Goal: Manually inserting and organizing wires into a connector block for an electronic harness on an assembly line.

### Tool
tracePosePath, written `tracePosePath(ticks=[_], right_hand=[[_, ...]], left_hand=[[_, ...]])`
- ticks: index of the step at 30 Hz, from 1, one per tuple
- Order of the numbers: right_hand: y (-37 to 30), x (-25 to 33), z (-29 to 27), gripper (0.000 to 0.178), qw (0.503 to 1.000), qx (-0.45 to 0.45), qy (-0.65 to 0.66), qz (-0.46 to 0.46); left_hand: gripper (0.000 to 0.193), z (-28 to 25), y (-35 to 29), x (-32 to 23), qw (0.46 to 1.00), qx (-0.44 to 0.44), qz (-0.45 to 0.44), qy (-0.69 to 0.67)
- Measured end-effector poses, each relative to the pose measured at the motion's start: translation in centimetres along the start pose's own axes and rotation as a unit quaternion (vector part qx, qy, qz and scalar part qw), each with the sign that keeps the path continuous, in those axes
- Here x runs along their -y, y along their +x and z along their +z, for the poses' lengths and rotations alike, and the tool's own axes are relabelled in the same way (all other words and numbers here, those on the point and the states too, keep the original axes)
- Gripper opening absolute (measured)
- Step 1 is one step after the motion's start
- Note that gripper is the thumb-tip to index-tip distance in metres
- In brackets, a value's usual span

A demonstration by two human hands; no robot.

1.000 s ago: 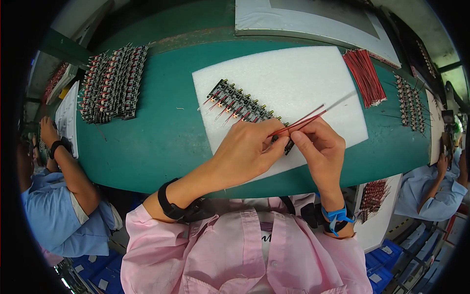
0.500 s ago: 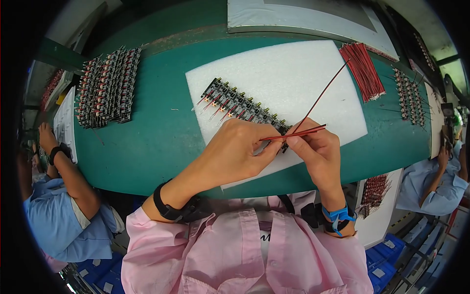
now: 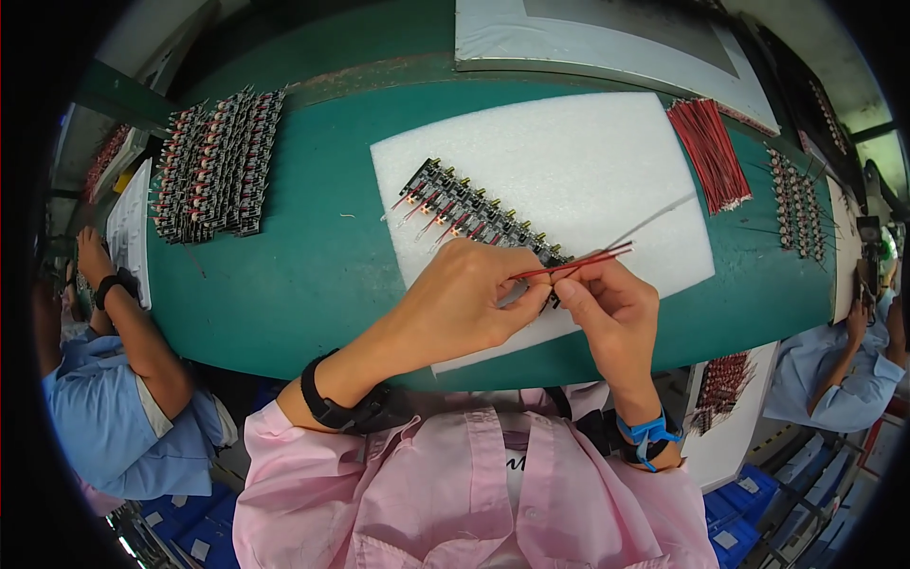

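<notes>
White tray (image 3: pixel 725 450), lower right, beyond the near edge of the desk (image 3: pixel 303 294): it carries a heap of dark red leads (image 3: pixel 726 384). Blue bins (image 3: pixel 202 512) stand low on both sides, and I cannot make out their contents. Board row (image 3: pixel 469 211): it lies on the foam sheet (image 3: pixel 607 152), its long axis slanting from upper left down to the hands, which cover its near end. Red wires (image 3: pixel 592 258): they lie across the fingers above that end, long axis nearly crosswise, free ends pointing right and slightly away from me. The left hand (image 3: pixel 474 289) has its grip pinching them. The right hand (image 3: pixel 616 308) has its grip pressed together on a loose wire (image 3: pixel 659 211), blurred, pointing up and right; I cannot see its tip. Farther out, I note a board stack (image 3: pixel 218 171) at left and a wire bundle (image 3: pixel 709 152) at right
</notes>
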State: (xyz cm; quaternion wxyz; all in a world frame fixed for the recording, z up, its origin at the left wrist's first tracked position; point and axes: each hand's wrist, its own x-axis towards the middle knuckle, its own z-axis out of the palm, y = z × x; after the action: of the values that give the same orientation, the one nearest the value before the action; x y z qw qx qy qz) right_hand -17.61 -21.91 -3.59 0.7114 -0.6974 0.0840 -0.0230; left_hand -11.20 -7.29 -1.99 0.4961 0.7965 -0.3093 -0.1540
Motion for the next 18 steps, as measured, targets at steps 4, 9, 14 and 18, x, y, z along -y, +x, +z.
tracePosePath(ticks=[4,9,14,18], right_hand=[[-0.1,-0.3,0.1,0.008,0.998,-0.018,-0.039,-0.038],[0.2,-1.0,-0.5,0.005,0.98,-0.036,-0.151,-0.121],[1.7,-1.4,-3.1,0.003,0.965,-0.069,-0.222,-0.122],[1.9,-2.0,-3.5,0.005,0.959,-0.072,-0.254,-0.101]], left_hand=[[0.006,0.8,-0.1,1.0,0.999,-0.02,0.047,0.02],[0.01,1.2,0.0,1.3,0.993,-0.034,0.096,0.056],[0.015,-0.7,-0.6,0.7,0.988,-0.002,0.076,0.134],[0.014,-1.6,-1.1,0.7,0.955,0.048,0.143,0.254]])
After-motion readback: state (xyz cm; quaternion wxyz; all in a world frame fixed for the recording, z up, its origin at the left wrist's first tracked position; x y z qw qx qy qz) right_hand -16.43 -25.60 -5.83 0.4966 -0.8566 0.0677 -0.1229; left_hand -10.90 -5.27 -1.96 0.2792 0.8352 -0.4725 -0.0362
